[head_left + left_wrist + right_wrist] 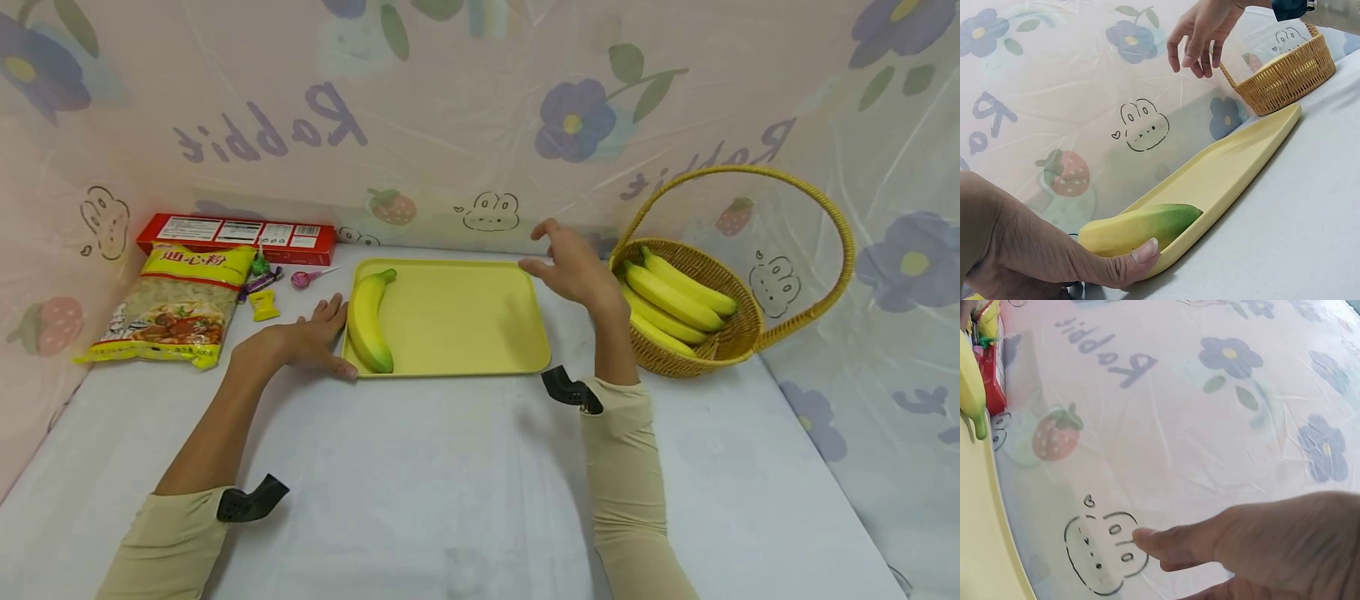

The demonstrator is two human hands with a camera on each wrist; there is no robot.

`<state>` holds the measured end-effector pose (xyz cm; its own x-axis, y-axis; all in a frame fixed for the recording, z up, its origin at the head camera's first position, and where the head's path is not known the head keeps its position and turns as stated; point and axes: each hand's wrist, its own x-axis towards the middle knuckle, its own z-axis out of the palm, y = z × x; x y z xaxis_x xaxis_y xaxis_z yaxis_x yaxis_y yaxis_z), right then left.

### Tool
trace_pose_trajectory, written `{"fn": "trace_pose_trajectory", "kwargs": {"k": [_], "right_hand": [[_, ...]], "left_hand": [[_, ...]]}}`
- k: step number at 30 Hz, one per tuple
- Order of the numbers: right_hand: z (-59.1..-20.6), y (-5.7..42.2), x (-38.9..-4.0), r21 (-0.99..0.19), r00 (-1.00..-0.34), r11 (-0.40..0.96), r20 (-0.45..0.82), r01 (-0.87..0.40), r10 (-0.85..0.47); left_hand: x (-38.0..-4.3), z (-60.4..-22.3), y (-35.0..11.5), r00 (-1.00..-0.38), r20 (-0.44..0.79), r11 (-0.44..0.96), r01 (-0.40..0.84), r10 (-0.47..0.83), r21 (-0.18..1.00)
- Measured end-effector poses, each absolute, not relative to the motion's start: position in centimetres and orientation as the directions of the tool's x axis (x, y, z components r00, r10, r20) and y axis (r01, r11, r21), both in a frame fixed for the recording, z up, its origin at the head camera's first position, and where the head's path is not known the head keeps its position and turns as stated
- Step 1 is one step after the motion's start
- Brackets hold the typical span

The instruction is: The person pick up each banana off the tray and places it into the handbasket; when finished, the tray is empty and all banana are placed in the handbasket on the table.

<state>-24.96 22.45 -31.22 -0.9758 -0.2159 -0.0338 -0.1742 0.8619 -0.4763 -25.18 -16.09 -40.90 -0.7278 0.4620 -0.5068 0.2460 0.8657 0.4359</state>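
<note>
A banana lies along the left end of a yellow tray, its stem toward the far side. My left hand rests at the tray's left edge with fingers stretched out. In the left wrist view its thumb lies against the tray rim beside the banana's green tip. Above the tray's right far corner hovers my right hand, fingers loosely spread and holding nothing. Right of that hand stands a wicker basket with several bananas inside.
At the back left are a red box and a noodle-like food bag. Small wrapped sweets lie beside the bag, including a yellow one and a pink lollipop. The basket's tall handle arches up at the right. A printed curtain stands behind.
</note>
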Motion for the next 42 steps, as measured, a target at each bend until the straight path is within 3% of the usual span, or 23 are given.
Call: {"fn": "trace_pose_trajectory", "kwargs": {"k": [21, 26, 32, 42], "right_hand": [[-34.1, 12.6, -24.3, -0.467, -0.864, 0.786, -0.083, -0.406, -0.496], [-35.7, 10.3, -23.7, -0.427, -0.803, 0.765, -0.135, -0.482, -0.581], [-37.4, 8.0, -23.2, -0.297, -0.718, 0.775, -0.294, -0.558, -0.631], [-39.0, 6.4, -22.8, -0.157, -0.695, 0.767, -0.340, -0.622, -0.633]], "left_hand": [[-25.2, -40.8, -16.2, -0.722, -0.514, 0.863, 0.234, 0.463, 0.448], [-25.3, -41.1, -16.2, -0.724, -0.515, 0.862, 0.222, 0.459, 0.456], [-25.4, -41.3, -16.2, -0.725, -0.511, 0.865, 0.240, 0.462, 0.441], [-25.6, -41.3, -16.1, -0.720, -0.520, 0.870, 0.249, 0.461, 0.426]]}}
